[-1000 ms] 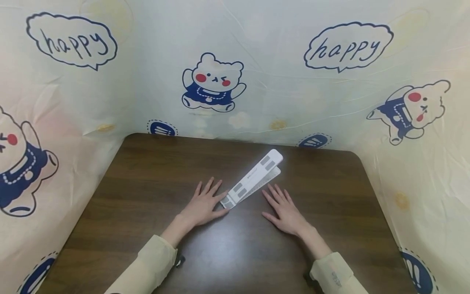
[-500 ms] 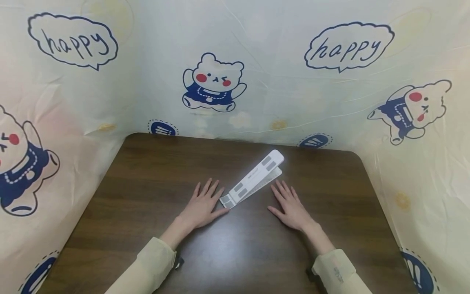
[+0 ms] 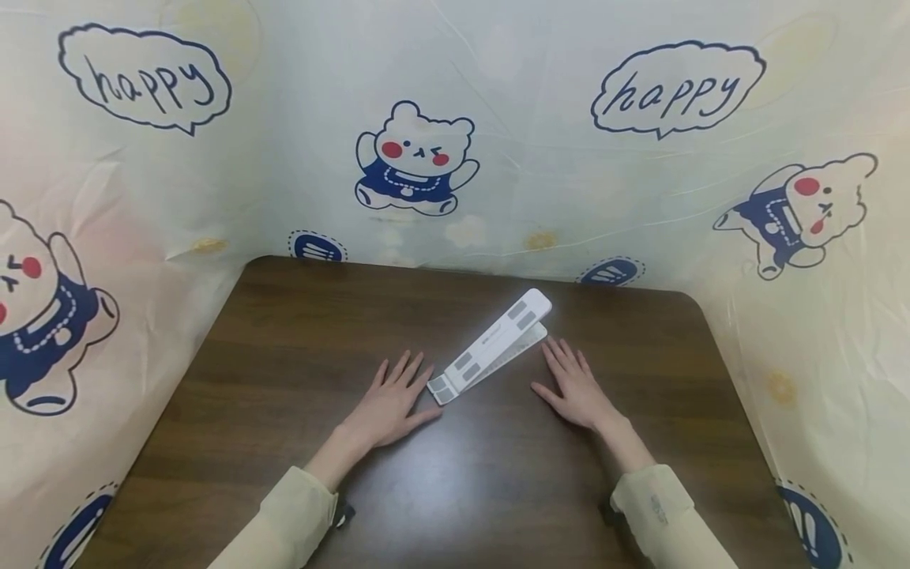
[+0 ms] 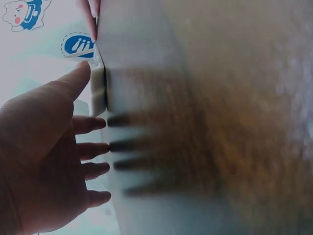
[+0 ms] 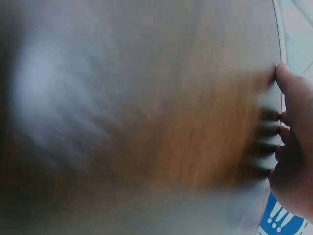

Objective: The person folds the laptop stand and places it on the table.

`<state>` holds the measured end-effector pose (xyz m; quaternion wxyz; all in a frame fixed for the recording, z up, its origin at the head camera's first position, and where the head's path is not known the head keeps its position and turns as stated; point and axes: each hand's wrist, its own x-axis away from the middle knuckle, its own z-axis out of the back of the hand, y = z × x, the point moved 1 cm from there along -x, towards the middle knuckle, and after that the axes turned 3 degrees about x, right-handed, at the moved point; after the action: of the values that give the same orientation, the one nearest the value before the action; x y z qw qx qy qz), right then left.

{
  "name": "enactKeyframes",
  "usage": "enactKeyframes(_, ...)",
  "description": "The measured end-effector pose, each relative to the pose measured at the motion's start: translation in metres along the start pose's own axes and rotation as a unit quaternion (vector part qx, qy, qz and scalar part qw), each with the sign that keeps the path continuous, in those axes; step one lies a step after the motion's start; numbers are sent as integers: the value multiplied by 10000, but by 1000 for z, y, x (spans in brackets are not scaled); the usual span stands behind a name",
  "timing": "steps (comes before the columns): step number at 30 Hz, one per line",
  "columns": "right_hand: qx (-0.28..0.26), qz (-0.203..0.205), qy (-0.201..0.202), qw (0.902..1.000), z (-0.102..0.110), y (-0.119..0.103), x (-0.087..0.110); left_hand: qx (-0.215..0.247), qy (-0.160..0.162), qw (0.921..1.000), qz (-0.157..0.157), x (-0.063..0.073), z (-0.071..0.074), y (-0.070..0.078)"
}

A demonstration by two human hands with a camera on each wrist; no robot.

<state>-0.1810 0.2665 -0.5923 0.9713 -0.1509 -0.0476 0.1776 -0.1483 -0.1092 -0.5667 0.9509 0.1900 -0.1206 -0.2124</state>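
Observation:
A white folding laptop stand (image 3: 490, 340) with grey pads lies aslant on the dark wooden table, its two bars spread in a narrow V at the far end. Beside its near left end, my left hand (image 3: 387, 407) has its fingers straight and spread; the index finger and thumb are close to that end. My right hand (image 3: 579, 387) also has straight fingers, with the tips near the far end of the lower bar (image 3: 529, 336). Whether they touch it, I cannot tell. In the left wrist view, the stand's end (image 4: 98, 90) shows just beyond the left thumb and fingers.
The brown table (image 3: 298, 316) has rounded far corners. A pale cloth (image 3: 533, 118) printed with bears and "happy" bubbles hangs around its back and sides. A dark device (image 3: 344, 514) sits under the left cuff.
My right hand has slid rightward and away from me, along the lower bar toward its far end. The left hand has drawn back slightly. The stand looks almost unmoved.

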Motion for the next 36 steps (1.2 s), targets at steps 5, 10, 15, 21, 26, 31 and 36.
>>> enactKeyframes(5, 61, -148, 120, 9998, 2, 8, -9, -145, 122, 9998, -51, -8, -3, 0)
enactKeyframes(10, 19, -225, -9, 9997, 1, 8, -10, -294, 88, 9995, -3, -13, -2, 2)
enactKeyframes(15, 14, -288, -30, 9996, 3, 9, -12, -179, 75, 9998, -3, -14, -2, 2)
enactKeyframes(21, 34, -396, -51, 9992, 4, 15, -16, -34, 46, 10000, -39, -15, -3, 1)
enactKeyframes(26, -7, -429, -46, 9991, 2, 17, -17, 51, 50, 10000, -50, -14, 0, 0)
enactKeyframes(31, -76, -434, 1, 9990, 3, 18, -19, -100, 56, 9999, 1, -15, -2, -3)
enactKeyframes(36, -186, -458, -10, 9988, 4, 19, -23, -141, 117, 9998, 69, -13, -2, -4)
